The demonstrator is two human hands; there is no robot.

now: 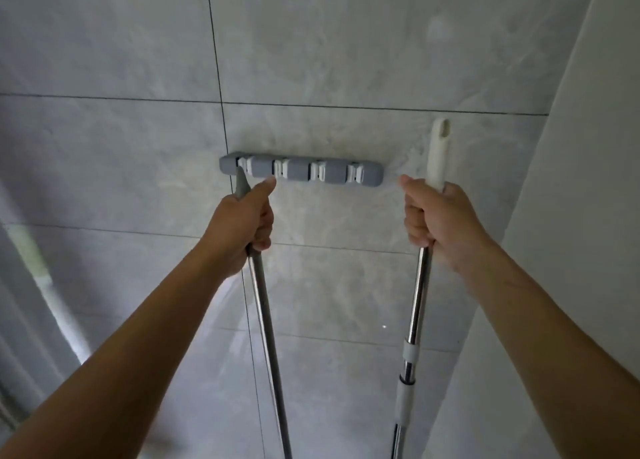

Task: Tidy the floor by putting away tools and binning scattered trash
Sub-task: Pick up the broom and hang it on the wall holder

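Left hand: the left hand [242, 223] is clenched round the top of a shiny round steel pole with a grey pointed plastic tip [266, 320], with the thumb stretched up toward 1 o'clock.
Right hand: the right hand [436, 219] is wrapped tight round a shiny telescopic steel pole with a white plastic end cap [417, 302], just where the metal meets the cap.
Where the tools are: both poles rise from the 6 o'clock edge, and their heads are out of view. The grey tip sits at the rack's 9 o'clock end, over clip 1; whether it is seated I cannot tell. The white cap stands just off the rack's 3 o'clock end, apart from it and poking above it.
Rack: a long grey plastic wall rack with 4 white spring clips [332, 172] lies dead centre. Clips 2, 3 and 4 are bare.
Wall: pale grey marbled tiles with dark grout lines [346, 42] fill the view behind the rack.
Handling: the poles look stiff, light and slick on the bare steel. The best grip is probably high up near the plastic ends, as now. Each pole likely needs a firm, square push into a clip, and the telescopic joints may slide if twisted.
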